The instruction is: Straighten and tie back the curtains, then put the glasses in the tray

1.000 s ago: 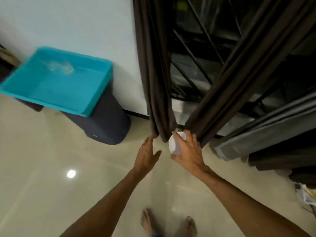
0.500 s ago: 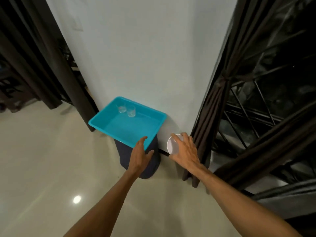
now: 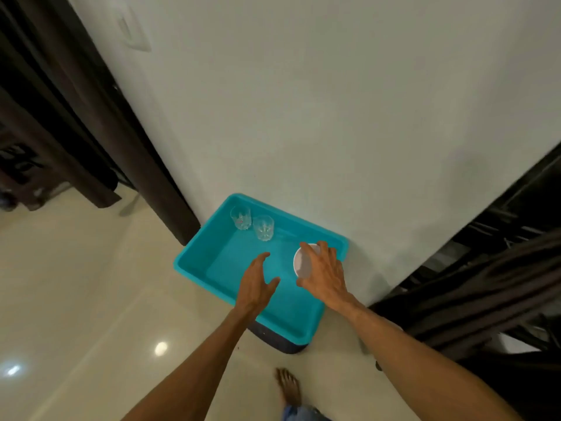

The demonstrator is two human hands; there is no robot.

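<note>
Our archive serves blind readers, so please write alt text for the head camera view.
A person's right hand holds a white cup over a teal tray, with the open left hand beside it. Two clear glasses stand in the tray's far corner by a white wall.

Nothing can be read: no word, label, brand or number shows on the tray [image 3: 224, 256] or on anything around it (the pale switch plate [image 3: 135, 34] on the wall, high above the tray and to its left, is too blurred to show any marking).
</note>
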